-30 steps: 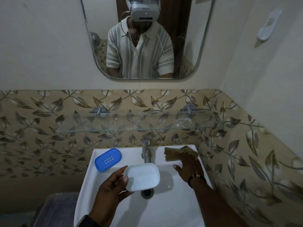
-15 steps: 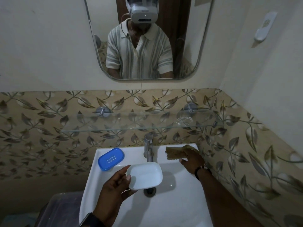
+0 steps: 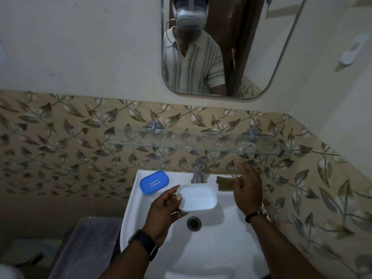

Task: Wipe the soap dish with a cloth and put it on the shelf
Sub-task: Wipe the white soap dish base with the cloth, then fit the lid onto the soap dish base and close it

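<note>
My left hand (image 3: 161, 210) grips the white soap dish tray (image 3: 198, 197) by its left end, level above the sink basin (image 3: 221, 248). The blue perforated part of the dish (image 3: 154, 182) lies on the sink's back left rim. A brown cloth (image 3: 224, 183) lies on the back right rim beside the tap (image 3: 198, 172). My right hand (image 3: 246, 190) hovers over the cloth's right end with fingers straight and spread, hiding part of it. The glass shelf (image 3: 181, 147) runs along the tiled wall above the tap.
The drain (image 3: 194, 223) sits in the basin below the tray. A clear plastic bin (image 3: 90, 244) stands to the sink's lower left. A mirror (image 3: 231, 47) hangs above the shelf. The side wall closes in on the right.
My right hand has lifted off the brown cloth and spread its fingers. My left hand still holds the white tray in about the same place over the basin.
</note>
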Demonstrator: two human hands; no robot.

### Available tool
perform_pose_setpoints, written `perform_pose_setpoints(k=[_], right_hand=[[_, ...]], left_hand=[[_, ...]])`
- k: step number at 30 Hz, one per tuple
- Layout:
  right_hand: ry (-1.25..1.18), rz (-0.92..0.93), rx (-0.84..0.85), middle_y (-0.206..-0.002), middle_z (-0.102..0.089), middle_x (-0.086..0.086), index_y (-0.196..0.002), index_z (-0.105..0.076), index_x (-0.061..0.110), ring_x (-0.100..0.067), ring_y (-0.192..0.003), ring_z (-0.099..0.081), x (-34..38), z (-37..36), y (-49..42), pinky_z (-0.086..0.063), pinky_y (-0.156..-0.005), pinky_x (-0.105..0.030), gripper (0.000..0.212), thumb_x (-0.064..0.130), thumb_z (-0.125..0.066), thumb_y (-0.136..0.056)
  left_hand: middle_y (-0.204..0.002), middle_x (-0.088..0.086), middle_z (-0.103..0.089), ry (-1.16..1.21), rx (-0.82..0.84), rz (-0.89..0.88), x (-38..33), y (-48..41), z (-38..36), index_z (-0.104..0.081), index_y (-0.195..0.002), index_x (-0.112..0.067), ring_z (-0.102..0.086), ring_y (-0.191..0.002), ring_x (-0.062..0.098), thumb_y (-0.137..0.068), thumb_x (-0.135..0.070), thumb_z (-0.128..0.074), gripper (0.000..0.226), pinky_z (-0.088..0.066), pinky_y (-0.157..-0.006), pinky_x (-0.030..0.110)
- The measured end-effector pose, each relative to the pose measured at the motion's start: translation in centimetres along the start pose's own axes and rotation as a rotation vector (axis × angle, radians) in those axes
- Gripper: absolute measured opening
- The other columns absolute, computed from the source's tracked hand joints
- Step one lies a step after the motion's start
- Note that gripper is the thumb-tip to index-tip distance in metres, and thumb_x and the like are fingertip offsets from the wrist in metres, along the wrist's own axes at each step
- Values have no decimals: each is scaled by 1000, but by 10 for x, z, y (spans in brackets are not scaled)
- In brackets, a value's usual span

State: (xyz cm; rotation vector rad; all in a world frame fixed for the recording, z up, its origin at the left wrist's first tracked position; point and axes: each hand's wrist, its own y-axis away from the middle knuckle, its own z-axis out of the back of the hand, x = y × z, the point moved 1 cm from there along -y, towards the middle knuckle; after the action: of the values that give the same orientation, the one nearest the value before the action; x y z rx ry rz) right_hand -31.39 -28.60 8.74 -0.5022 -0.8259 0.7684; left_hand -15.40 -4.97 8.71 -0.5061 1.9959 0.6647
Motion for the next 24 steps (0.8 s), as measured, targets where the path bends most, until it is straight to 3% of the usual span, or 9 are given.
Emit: perform_pose_setpoints(k=[5, 10, 13, 16, 20, 24], right_hand=[[-13, 206, -16, -129, -63, -15, -127, -63, 3, -29, -124, -53, 45, -7, -3, -43, -107, -44, 37, 18, -50, -95], [-36, 360, 98, -133, -61, -12, -131, -60, 6, -29, -128, -53, 84, -35, 2, -42, -110, -45, 39, 8, -52, -92], [-46, 377, 189, -136, -60, -10, -133, -59, 8, -27, -131, -50, 106, -54, 3, -37, -115, -41, 39, 16, -43, -98], [-30, 382, 270, -139, -58, -10, -136, -56, 9, -25, -134, -47, 125, -76, 2, -25, -120, -27, 42, 17, -43, -97], [9, 353, 424, -151, -49, -10, -146, -48, 11, -26, -142, -42, 142, -113, 2, -31, -120, -38, 51, 11, -51, -95], [18, 304, 578, -163, -27, 0, -156, -28, 17, -17, -151, -24, 150, -147, 4, -20, -123, -32, 67, 7, -53, -95]], left_hand=[[-115, 4, -76, 19, -10, -10, -2, 9, 19, -62, -132, -16, -71, -109, 28, -95, -14, -62, 37, -60, -88, 46], [-100, -3, -79, 51, -72, -24, -5, 19, 49, -64, -129, -19, -74, -90, 18, -96, -13, -61, 34, -61, -85, 46], [-105, -1, -79, 76, -118, -25, -8, 26, 70, -66, -125, -21, -73, -95, 22, -96, -14, -62, 31, -61, -80, 41], [-107, 0, -78, 88, -159, -22, -12, 33, 90, -66, -124, -23, -73, -95, 21, -95, -16, -62, 29, -61, -77, 38], [-113, 8, -76, 124, -257, 1, -9, 39, 116, -66, -124, -20, -70, -106, 31, -93, -17, -66, 31, -61, -76, 39], [-117, 8, -75, 117, -300, -2, -7, 45, 136, -66, -127, -19, -69, -110, 34, -94, -17, -64, 33, -59, -83, 44]])
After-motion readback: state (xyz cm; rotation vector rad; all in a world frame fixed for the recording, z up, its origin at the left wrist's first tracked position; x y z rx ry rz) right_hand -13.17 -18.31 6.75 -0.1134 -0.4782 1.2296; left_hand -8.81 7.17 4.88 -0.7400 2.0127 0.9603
